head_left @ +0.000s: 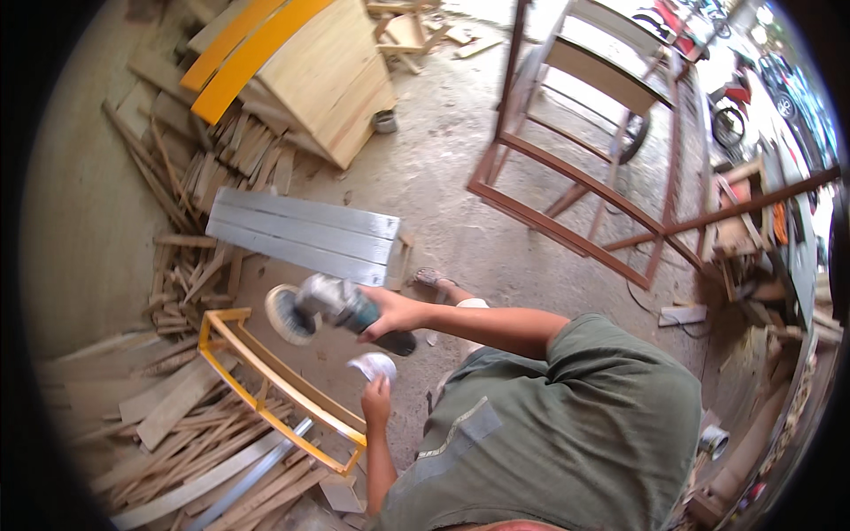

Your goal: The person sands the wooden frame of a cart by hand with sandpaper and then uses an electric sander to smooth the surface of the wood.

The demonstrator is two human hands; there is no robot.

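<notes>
Grey-teal angle grinder with round sanding disc (341, 305), gripped in right hand (390, 315): keep disc flat, and crumpled white rag (372, 364) clutched in left hand (376, 403) well clear, lol.

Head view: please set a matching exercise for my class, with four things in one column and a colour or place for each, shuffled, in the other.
Things:
1. power sander
2. low frame on the scrap wood
3. flat boards
4. tall open frame

Colour or place:
a. grey
b. in the grip of the right hand
c. yellow
d. reddish brown

Pairs: 1-b, 2-c, 3-a, 4-d
</notes>
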